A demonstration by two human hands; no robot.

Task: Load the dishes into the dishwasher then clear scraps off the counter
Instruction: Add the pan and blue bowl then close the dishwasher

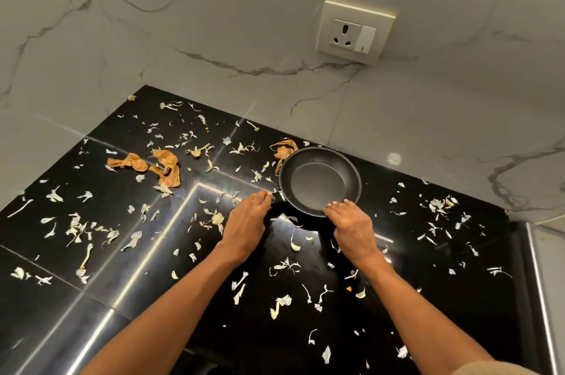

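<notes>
A dark grey bowl (320,180) sits empty on the glossy black counter (91,298). My right hand (350,222) grips its near rim, fingers curled over the edge. My left hand (246,218) lies flat on the counter just left of the bowl, fingers together, fingertips almost touching the bowl's lower left side. Pale garlic and onion peel scraps (282,303) are scattered all over the counter. Larger orange-brown onion skins (166,166) lie to the left, and another orange skin (284,150) touches the bowl's far left rim.
White marble walls (214,23) meet in a corner behind the counter. A wall socket with a switch (354,34) is above the bowl. A steel edge (538,283) runs along the counter's right side.
</notes>
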